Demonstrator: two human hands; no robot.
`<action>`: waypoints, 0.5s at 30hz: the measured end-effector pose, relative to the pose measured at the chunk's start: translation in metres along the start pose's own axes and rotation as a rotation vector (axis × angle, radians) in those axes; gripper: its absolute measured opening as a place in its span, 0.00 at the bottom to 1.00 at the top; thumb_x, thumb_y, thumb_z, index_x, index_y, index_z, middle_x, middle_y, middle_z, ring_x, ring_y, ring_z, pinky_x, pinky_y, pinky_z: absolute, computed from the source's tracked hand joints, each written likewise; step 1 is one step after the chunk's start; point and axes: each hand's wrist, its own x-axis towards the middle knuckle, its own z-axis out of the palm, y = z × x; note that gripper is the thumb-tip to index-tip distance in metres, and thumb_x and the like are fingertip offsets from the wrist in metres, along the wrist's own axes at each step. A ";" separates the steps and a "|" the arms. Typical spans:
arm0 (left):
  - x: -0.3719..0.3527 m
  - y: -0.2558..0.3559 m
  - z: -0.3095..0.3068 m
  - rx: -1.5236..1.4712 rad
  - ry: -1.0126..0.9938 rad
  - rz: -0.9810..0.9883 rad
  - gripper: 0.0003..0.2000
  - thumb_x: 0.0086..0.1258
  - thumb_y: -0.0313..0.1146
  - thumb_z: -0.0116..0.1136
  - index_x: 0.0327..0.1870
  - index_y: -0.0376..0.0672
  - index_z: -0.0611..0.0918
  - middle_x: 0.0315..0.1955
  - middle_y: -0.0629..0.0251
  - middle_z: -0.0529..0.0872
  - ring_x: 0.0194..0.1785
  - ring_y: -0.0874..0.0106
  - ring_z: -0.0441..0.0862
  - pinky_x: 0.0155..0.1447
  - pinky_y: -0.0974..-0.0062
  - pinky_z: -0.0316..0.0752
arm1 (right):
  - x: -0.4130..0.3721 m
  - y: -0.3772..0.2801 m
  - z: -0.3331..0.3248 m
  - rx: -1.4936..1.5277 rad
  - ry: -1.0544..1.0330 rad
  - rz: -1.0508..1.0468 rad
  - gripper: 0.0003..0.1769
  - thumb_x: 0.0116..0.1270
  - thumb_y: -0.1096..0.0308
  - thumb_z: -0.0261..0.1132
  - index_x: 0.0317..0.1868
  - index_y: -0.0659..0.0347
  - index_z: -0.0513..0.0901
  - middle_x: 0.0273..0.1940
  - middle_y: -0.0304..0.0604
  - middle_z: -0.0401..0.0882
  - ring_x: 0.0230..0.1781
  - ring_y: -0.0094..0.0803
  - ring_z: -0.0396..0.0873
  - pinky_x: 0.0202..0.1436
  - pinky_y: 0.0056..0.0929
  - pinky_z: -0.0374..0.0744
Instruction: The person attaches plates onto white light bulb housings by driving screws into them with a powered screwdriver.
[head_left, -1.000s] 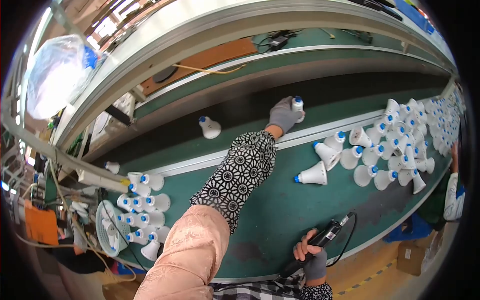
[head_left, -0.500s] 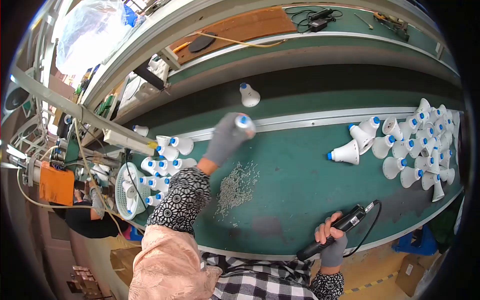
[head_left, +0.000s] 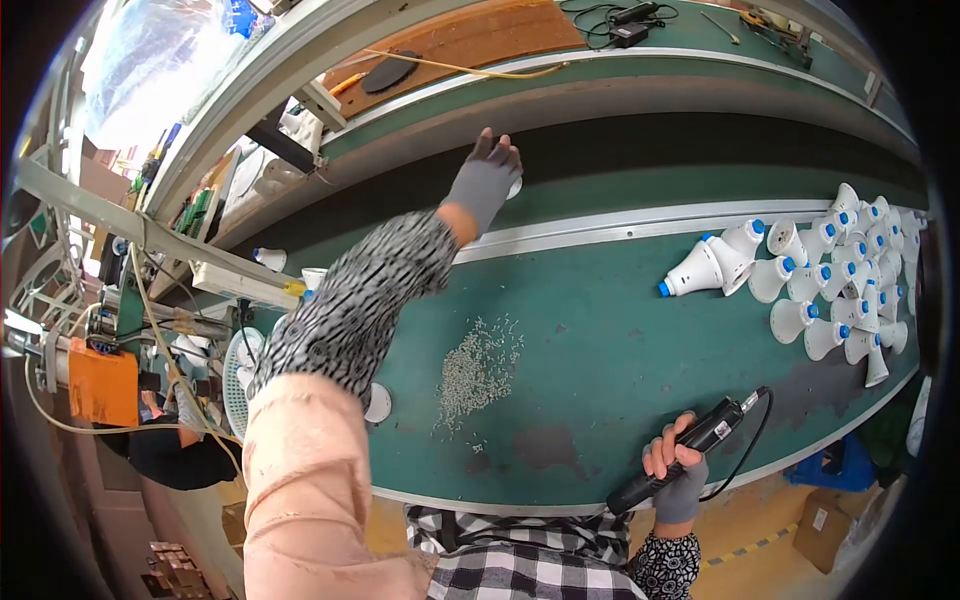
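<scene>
My left hand (head_left: 482,182), in a grey fingerless glove, reaches over the dark belt beyond the metal rail. Its fingers curl over a white bulb housing (head_left: 515,188), of which just a sliver shows. My right hand (head_left: 677,465), also gloved, grips a black electric screwdriver (head_left: 712,430) near the table's front edge; its cable leaves from the upper right end. Between the hands, small screws (head_left: 478,372) lie scattered on the green table (head_left: 590,370). Another white housing (head_left: 378,403) pokes out from beneath my left sleeve.
Several white housings with blue tips (head_left: 825,270) crowd the table's right side. A pale green basket (head_left: 235,385) stands at left, partly behind my sleeve. One housing (head_left: 269,259) lies on the belt's left. A metal frame (head_left: 165,225) crosses the left. Another person (head_left: 175,450) works beyond it.
My left hand has moved up and away from me, from the rail to over the belt, and covers where a housing stood. My right hand keeps its hold on the screwdriver.
</scene>
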 end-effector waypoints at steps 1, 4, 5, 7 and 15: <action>0.018 0.003 0.012 0.041 -0.155 0.053 0.22 0.61 0.35 0.60 0.59 0.43 0.78 0.57 0.56 0.80 0.69 0.60 0.70 0.72 0.52 0.58 | 0.000 0.000 0.001 -0.001 0.005 -0.007 0.18 0.56 0.72 0.66 0.47 0.60 0.71 0.23 0.38 0.68 0.17 0.29 0.71 0.26 0.30 0.72; 0.059 -0.003 0.001 -0.022 -0.782 0.126 0.21 0.66 0.40 0.59 0.60 0.47 0.79 0.54 0.61 0.84 0.57 0.57 0.80 0.59 0.47 0.70 | -0.001 0.000 0.003 0.007 0.015 -0.036 0.18 0.56 0.72 0.65 0.47 0.60 0.71 0.23 0.38 0.68 0.17 0.29 0.71 0.26 0.30 0.73; 0.062 -0.006 -0.004 -0.071 -0.858 0.103 0.21 0.66 0.42 0.60 0.59 0.46 0.80 0.51 0.60 0.85 0.54 0.57 0.82 0.55 0.48 0.72 | -0.001 0.000 0.003 0.008 0.014 -0.043 0.18 0.56 0.72 0.65 0.47 0.60 0.71 0.23 0.38 0.68 0.17 0.29 0.71 0.26 0.30 0.73; 0.036 -0.016 -0.006 -0.236 -0.665 -0.036 0.23 0.63 0.47 0.64 0.55 0.43 0.81 0.45 0.59 0.88 0.48 0.58 0.86 0.44 0.56 0.79 | -0.002 0.001 0.005 0.017 0.007 -0.051 0.18 0.57 0.72 0.65 0.47 0.60 0.70 0.23 0.38 0.68 0.17 0.29 0.70 0.25 0.30 0.73; -0.140 0.056 -0.177 -1.579 0.071 -0.356 0.38 0.58 0.46 0.71 0.67 0.42 0.67 0.52 0.47 0.81 0.59 0.50 0.79 0.60 0.62 0.74 | -0.003 0.026 0.074 -0.108 -0.123 0.015 0.25 0.62 0.70 0.64 0.59 0.61 0.70 0.23 0.36 0.68 0.18 0.27 0.70 0.26 0.29 0.71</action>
